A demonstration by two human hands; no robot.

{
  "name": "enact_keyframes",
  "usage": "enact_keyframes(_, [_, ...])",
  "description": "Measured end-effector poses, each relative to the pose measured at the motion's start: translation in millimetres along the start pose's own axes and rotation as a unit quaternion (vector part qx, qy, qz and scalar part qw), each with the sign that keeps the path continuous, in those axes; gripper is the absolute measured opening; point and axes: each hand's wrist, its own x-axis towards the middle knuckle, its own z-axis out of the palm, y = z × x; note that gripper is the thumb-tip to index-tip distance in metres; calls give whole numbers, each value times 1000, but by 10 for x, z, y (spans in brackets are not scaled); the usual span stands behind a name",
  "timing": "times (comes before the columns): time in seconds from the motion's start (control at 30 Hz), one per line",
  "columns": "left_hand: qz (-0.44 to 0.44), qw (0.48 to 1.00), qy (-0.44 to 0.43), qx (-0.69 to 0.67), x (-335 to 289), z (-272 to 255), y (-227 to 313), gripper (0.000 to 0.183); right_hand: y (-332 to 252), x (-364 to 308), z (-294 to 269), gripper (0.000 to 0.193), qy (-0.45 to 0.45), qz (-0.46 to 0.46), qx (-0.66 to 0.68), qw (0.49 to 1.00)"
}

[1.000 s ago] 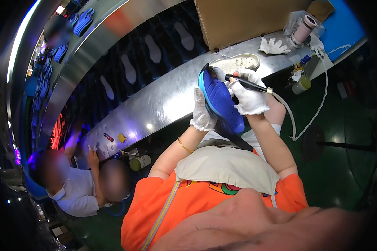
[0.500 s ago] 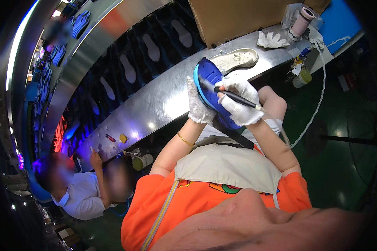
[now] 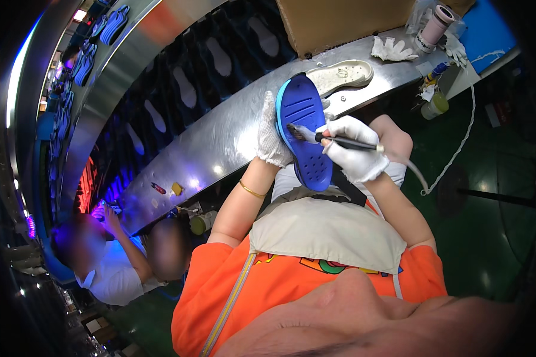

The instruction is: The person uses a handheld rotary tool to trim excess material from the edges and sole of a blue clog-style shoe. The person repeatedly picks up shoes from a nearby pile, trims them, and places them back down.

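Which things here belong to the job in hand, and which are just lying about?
Seemingly in use:
blue shoe, held in the left hand
black-handled brush, in the right hand
pale tube, running from the brush

Apparently lying about:
white shoe on the bench, role unclear
loose glove
pink bottle
cardboard box

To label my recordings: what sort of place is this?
Probably a shoe factory: a row of grey sole-shaped pieces, a line of blue shoes, and a black-handled brush at a blue slotted sole.
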Motion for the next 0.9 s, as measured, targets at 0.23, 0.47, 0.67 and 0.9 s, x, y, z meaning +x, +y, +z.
enact_keyframes(0.23, [-66, 993, 33, 87, -66, 26, -104, 94, 95, -209, -95, 11, -4, 107, 166, 980])
enact_keyframes(0.47, [-92, 956, 164, 224, -296, -19, -428, 98, 172, -303, -144, 10, 25, 9, 16, 1000])
enact_keyframes(0.67, [19, 977, 143, 159, -28, -9, -352, 105, 195, -67, -138, 9, 84, 6, 86, 993])
enact_keyframes(0.9, [102, 983, 81, 129, 251, -329, -121, 102, -85, 47, -62, 11, -11, -58, 68, 996])
